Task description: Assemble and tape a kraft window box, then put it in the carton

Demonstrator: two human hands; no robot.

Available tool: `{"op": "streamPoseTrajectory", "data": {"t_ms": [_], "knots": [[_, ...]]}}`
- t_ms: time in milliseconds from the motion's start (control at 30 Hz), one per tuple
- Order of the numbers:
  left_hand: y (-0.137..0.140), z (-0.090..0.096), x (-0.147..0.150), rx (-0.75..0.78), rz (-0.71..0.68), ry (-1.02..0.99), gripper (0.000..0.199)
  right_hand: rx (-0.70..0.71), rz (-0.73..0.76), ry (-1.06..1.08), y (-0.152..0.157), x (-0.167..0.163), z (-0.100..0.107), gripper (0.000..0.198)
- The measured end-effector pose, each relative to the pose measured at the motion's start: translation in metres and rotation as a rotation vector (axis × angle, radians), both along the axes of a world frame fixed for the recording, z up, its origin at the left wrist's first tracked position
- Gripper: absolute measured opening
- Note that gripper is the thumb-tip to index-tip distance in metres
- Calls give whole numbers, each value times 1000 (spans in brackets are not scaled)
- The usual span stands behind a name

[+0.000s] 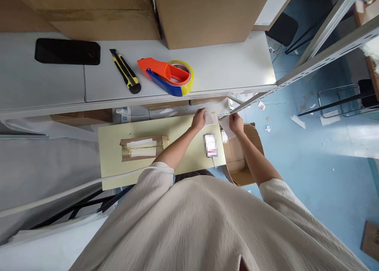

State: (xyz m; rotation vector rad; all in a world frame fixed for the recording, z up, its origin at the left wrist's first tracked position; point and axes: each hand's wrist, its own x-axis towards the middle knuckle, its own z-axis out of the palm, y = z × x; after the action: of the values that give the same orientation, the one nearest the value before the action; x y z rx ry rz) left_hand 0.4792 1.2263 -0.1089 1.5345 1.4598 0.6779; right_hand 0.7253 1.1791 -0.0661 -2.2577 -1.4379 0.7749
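Over the far right part of a pale yellow board (pixel 183 160), my left hand (pixel 199 120) pinches the edge of a small whitish, translucent flat piece (pixel 211 119). My right hand (pixel 236 124) is closed on a white sheet (pixel 227 127) that looks like paper, just past the board's right edge. A small gap lies between the two pieces. Below my left hand, a device with a blurred-out screen (pixel 211 145) and a cable rests on the board. To the left lies a long narrow cardboard box (pixel 145 148) with white paper and tape on it.
A grey shelf (pixel 225 69) above carries a black phone (pixel 68 51), a yellow-black utility knife (pixel 125 71), an orange-blue tape dispenser (pixel 167 75) and large cartons (pixel 207 14). An open cardboard box (pixel 237 166) stands beneath my right arm. Paper scraps (pixel 298 121) litter the blue floor.
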Motion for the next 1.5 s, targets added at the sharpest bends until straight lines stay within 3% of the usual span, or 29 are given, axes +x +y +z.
{"op": "streamPoseTrajectory", "data": {"t_ms": [100, 167, 267, 333, 467, 600, 767, 933, 1233, 1500], "knots": [[-7, 12, 0, -4, 15, -48, 21, 37, -10, 109, -1, -2, 1, 36], [-12, 22, -3, -106, -32, -119, 21, 63, 0, 186, -1, -10, 1, 38], [-22, 38, -13, -307, -107, -270, 41, 96, 44, 296, 1, -27, 1, 41], [-33, 47, -24, -367, -104, -353, 43, 109, 78, 353, 2, -40, 1, 42], [-62, 64, -55, -292, -49, -408, 31, 103, 162, 432, -2, -75, 7, 42], [-93, 84, -97, -170, 76, -328, 21, 181, 251, 422, -11, -122, 29, 37], [-126, 110, -162, -82, 284, -333, 22, 258, 436, 494, -28, -196, 69, 34], [-164, 129, -225, -15, 330, -427, 31, 221, 636, 656, -62, -280, 95, 41], [-222, 145, -328, -12, 294, -462, 25, 271, 701, 665, -122, -388, 121, 35], [-242, 134, -384, 1, 276, -591, 29, 237, 690, 610, -149, -442, 127, 40]]}}
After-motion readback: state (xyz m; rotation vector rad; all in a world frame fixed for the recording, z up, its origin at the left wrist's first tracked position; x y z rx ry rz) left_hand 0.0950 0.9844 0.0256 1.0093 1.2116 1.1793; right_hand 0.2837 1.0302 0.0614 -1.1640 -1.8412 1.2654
